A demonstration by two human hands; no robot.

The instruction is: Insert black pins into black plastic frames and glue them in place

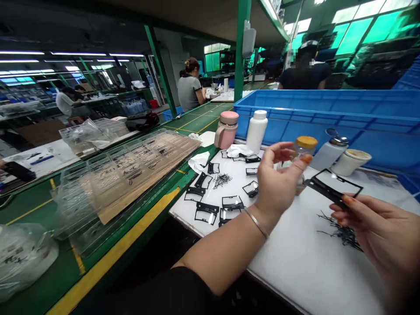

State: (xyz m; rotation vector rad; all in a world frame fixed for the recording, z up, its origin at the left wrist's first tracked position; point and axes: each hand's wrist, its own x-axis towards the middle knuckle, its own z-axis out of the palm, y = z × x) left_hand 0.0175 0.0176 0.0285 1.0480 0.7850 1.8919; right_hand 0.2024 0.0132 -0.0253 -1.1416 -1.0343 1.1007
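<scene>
Pinching a black rectangular frame [334, 186] with a clear window, narrow grip on its lower edge in my right hand [370, 232]; left hand [278, 183] hanging half-open beside a yellow-lidded jar [306, 146].

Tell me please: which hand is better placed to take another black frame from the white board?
The left hand, probably: it sits closer to the loose black frames, while the right hand is already pinching a black frame.

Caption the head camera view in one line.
Right hand holds a black rectangular frame over a white tabletop; left hand rises beside a yellow-lidded jar.
</scene>
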